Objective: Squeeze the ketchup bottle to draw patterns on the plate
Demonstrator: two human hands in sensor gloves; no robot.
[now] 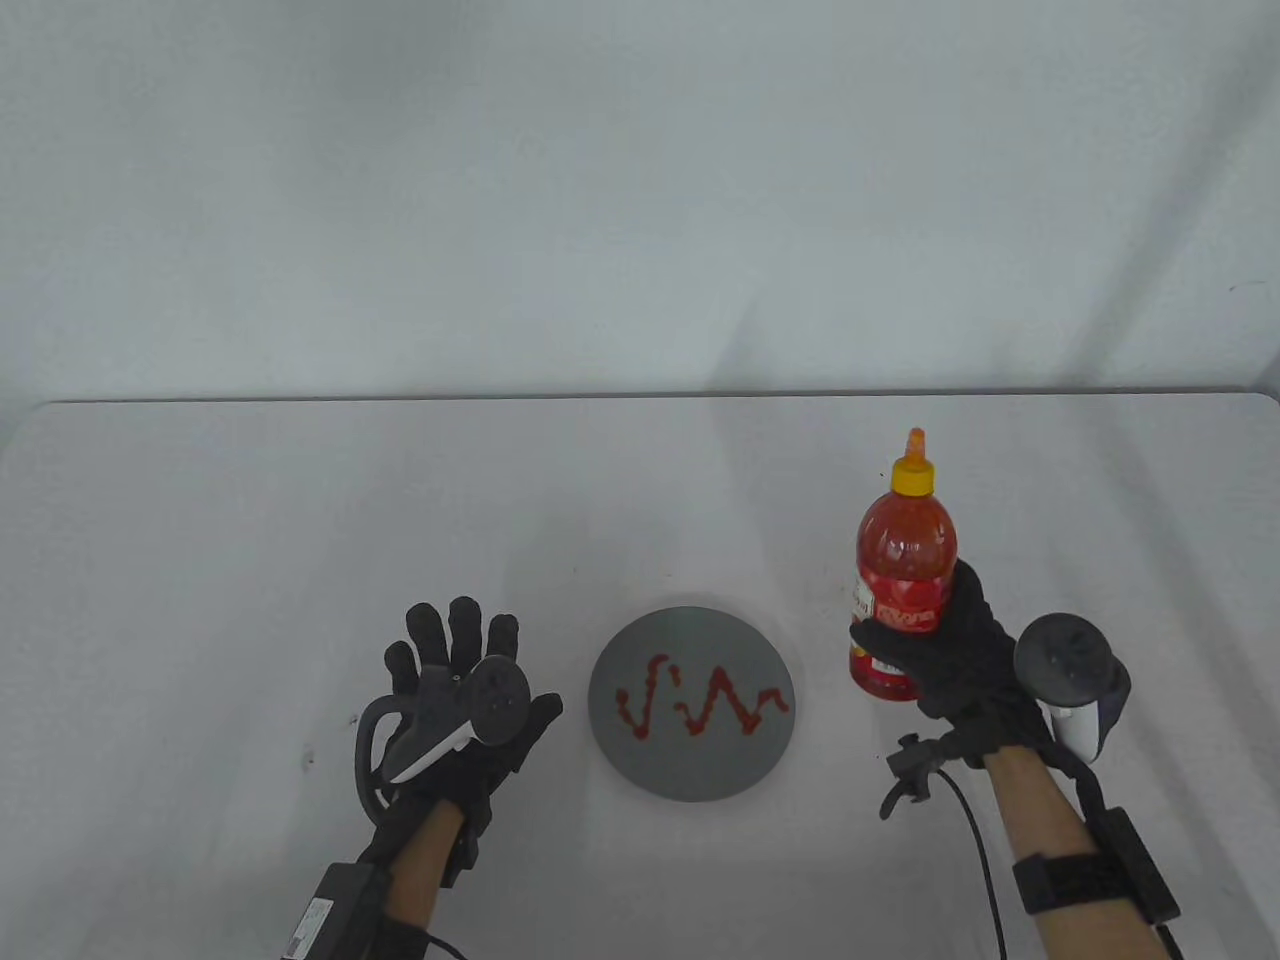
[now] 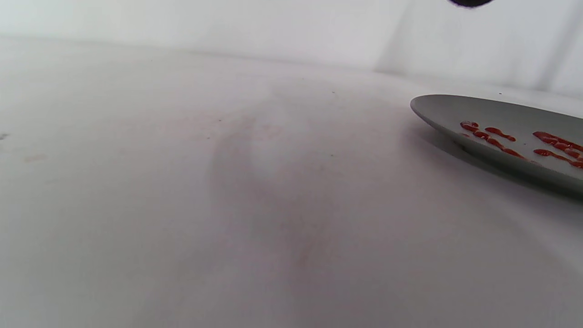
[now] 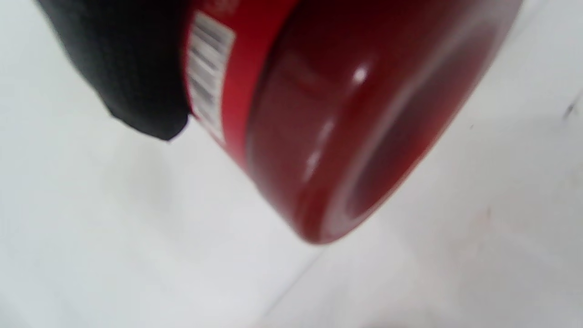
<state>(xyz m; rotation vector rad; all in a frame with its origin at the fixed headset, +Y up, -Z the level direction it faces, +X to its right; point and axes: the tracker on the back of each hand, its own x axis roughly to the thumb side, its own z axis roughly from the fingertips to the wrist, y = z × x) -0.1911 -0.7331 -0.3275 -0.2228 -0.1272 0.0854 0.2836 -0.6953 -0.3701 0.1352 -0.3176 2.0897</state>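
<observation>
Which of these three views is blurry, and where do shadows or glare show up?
Right wrist view: blurred, with glare spots on the red plastic ketchup bottle. Left wrist view: fairly sharp, a soft shadow on the white table and under the round grey plate. Table view: sharp, evenly lit.

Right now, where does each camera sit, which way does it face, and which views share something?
Table view: high in front, looking down at the table; shows both hands, left hand spread flat, right hand gripping the upright bottle, plate between.
Left wrist view: low over the table, facing the plate's rim; one dark fingertip at the top edge.
Right wrist view: under the bottle's base; gloved fingers show.
Shared: table and left wrist views show the ketchup lines.
</observation>
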